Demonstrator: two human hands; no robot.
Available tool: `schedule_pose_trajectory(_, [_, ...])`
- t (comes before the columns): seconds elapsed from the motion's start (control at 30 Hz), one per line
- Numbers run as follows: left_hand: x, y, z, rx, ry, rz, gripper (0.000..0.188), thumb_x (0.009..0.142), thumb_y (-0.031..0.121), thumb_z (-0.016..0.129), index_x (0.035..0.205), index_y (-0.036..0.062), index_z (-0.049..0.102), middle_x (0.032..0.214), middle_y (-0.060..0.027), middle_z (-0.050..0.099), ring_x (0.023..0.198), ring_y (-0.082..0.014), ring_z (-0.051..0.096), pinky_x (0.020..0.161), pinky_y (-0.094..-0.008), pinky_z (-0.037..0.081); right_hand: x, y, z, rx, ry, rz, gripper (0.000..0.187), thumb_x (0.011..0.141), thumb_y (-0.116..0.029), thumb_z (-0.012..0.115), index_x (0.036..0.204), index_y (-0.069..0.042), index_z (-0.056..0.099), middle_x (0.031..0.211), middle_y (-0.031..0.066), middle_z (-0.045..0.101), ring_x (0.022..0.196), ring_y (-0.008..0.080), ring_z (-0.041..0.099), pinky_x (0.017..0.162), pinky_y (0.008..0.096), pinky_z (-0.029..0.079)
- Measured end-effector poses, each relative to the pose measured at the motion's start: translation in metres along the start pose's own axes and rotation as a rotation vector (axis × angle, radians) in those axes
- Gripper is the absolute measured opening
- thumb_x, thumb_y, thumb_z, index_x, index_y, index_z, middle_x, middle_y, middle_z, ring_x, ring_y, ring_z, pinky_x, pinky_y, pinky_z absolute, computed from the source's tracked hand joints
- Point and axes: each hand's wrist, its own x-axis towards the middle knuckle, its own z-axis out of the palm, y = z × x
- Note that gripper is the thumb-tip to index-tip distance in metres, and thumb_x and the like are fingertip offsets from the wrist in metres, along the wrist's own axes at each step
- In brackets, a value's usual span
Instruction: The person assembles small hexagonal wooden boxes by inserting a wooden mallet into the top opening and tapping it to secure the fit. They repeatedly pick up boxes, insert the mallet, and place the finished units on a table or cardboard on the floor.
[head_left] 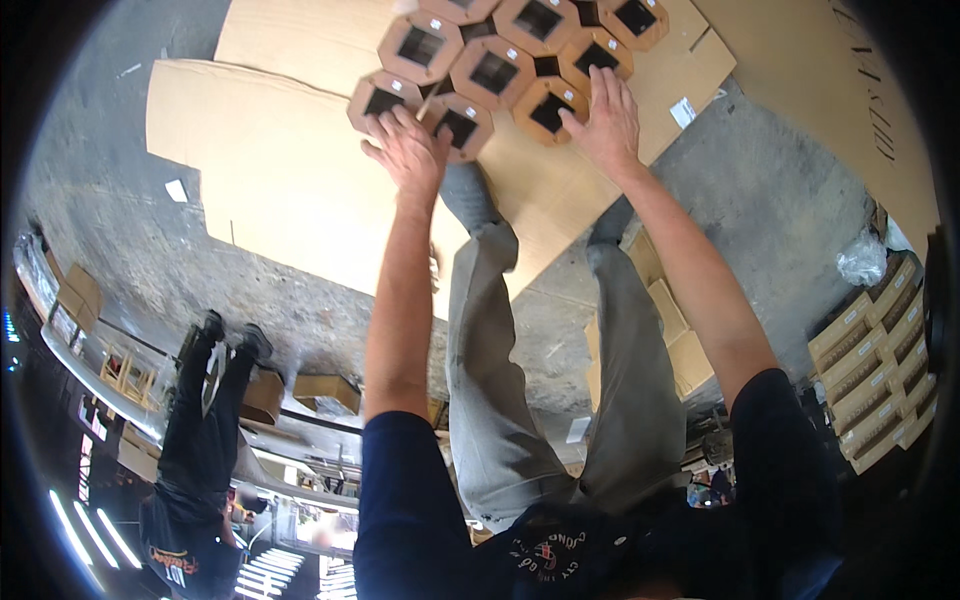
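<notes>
Both hands, left [408, 148], right [604, 125], on brown hexagonal cardboard tubes [495, 72], dark hollow centres

Both hands reach down to a cluster of hexagonal cardboard tubes [500, 60] standing on flat cardboard sheets [290, 170] on the floor. The left hand [408, 150] rests spread on the near-left tubes, while the right hand [605, 125] touches the near-right ones. Another person [200, 440] stands at the left.
</notes>
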Motion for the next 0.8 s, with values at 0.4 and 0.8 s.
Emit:
schedule_pose_trajectory(0.4, [0.023,-0.007,0.012,-0.057,-0.174,-0.102,0.075,0.068,0.039,0.082,0.119,0.0003,0.043,0.112,-0.0137,0.056,0.122,-0.0329,0.042,0.1,-0.0668,0.03,0.034,-0.034,0.027,-0.321,-0.124,0.139,0.066,0.069,-0.031,0.081,0.121,-0.003,0.052,0.127,0.0129,0.054,0.125,0.0287,0.046,0.103,0.059,0.031])
schedule_pose_trajectory(0.8, [0.027,-0.012,0.007,-0.182,-0.223,-0.128,0.063,0.067,0.032,0.083,0.112,0.0044,0.047,0.106,-0.0107,0.062,0.12,-0.0317,0.046,0.094,-0.0666,0.032,0.036,-0.019,0.031,-0.227,-0.168,0.186,0.066,0.07,-0.026,0.082,0.121,-0.009,0.044,0.124,0.0098,0.053,0.123,0.0292,0.046,0.093,0.0591,0.042])
